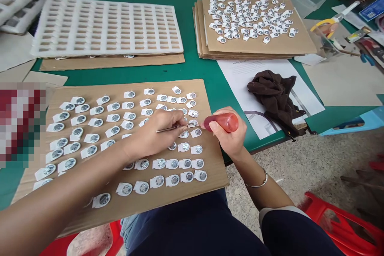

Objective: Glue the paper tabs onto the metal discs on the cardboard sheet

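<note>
A brown cardboard sheet (214, 172) lies before me, covered with several rows of small round silvery metal pieces, each on a white paper tab. My left hand (159, 126) is closed in a pinch around a thin metal tool (164, 129), whose tip reaches a piece (193, 123) near the sheet's right edge. Wrapped around a small red squeeze bottle (226, 122), my right hand (232, 140) points its nozzle at that same piece. Whether the nozzle touches it I cannot tell. My left forearm hides part of the rows.
Behind, a white foam tray (112, 28) with many slots lies on cardboard. At the back right, stacked cardboard (216, 44) carries more tabbed pieces. A dark brown cloth (274, 96) rests on printed paper (237, 88). Yellow-handled scissors (322, 23) stand further right. A red stool (339, 220) is below.
</note>
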`<state>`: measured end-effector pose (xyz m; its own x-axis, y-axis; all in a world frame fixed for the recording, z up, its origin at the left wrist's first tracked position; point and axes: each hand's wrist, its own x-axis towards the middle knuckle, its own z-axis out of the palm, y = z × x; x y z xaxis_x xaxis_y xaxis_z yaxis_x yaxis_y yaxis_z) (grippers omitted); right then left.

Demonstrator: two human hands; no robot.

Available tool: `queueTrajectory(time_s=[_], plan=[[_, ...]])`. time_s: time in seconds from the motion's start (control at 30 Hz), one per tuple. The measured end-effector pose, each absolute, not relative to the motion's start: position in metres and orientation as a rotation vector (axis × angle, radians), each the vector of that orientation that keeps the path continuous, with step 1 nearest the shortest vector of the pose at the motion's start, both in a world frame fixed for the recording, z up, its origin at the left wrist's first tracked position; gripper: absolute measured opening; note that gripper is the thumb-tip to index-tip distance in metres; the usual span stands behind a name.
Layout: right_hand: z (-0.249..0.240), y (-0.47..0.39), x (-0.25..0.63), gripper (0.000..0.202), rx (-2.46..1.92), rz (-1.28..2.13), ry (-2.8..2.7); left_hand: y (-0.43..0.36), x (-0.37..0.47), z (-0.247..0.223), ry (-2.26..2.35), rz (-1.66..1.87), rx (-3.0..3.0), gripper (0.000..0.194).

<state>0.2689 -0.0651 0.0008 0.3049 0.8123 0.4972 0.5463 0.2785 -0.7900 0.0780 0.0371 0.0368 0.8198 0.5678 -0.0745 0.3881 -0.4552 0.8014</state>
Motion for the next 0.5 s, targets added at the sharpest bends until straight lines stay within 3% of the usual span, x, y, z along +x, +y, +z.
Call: queueTrajectory(time_s=[0.5], plan=[[0.0013,-0.0645,0.2673,0.015,-1.361,0.290,-1.392,0.0446,0.0773,0.0328,0.712,0.219,1.979,0.009]])
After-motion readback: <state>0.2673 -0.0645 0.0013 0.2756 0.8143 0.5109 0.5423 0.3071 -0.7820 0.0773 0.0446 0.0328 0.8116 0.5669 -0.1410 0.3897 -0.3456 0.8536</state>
